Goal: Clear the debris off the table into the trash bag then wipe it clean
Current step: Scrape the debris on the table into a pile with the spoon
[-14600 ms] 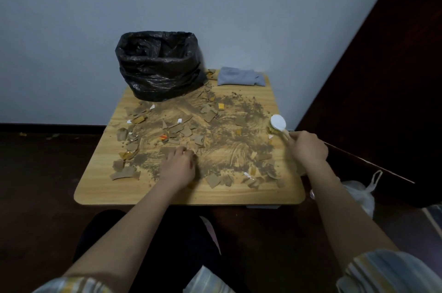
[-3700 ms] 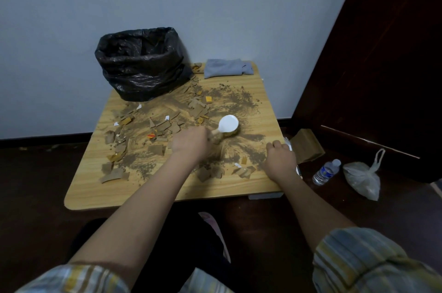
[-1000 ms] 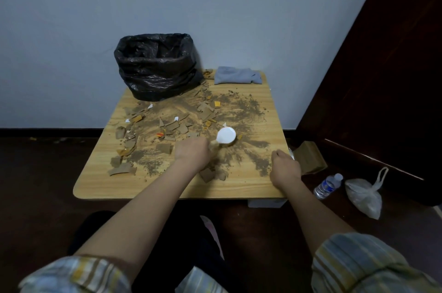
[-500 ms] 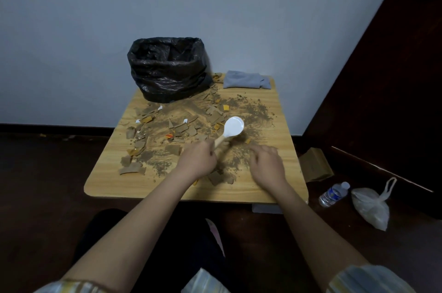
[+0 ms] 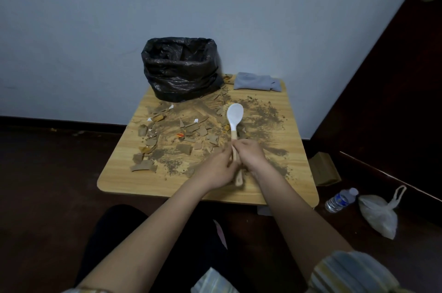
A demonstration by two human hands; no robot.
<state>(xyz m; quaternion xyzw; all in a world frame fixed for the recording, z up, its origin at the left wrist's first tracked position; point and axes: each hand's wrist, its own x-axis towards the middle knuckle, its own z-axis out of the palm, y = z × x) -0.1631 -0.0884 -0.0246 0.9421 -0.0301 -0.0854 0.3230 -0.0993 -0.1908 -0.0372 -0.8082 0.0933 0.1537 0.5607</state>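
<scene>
**Debris mostly uncleared, both hands meeting on the spoon**

Head view: pale blue-grey wall fills the upper frame, dark floor surrounds a small wooden table (image 5: 294,187) at centre. A black trash bag (image 5: 180,70) stands open on the table's upper-left corner, and a folded grey cloth (image 5: 256,81) lies at upper right, just beside it. Torn cardboard scraps (image 5: 191,129) and brown dirt (image 5: 265,117) are spread over most of the tabletop, thickest left of centre.

Just below centre, the left hand (image 5: 215,170) and right hand (image 5: 251,154) meet, both with fingers curled round the wooden handle of a white spoon (image 5: 234,114), whose bowl points toward the bag.

Judging by this, clearing is at an early stage: nearly all debris remains on the table and wiping has not begun. At lower right, a water bottle (image 5: 340,200) and white plastic bag (image 5: 380,214) sit on the floor.
</scene>
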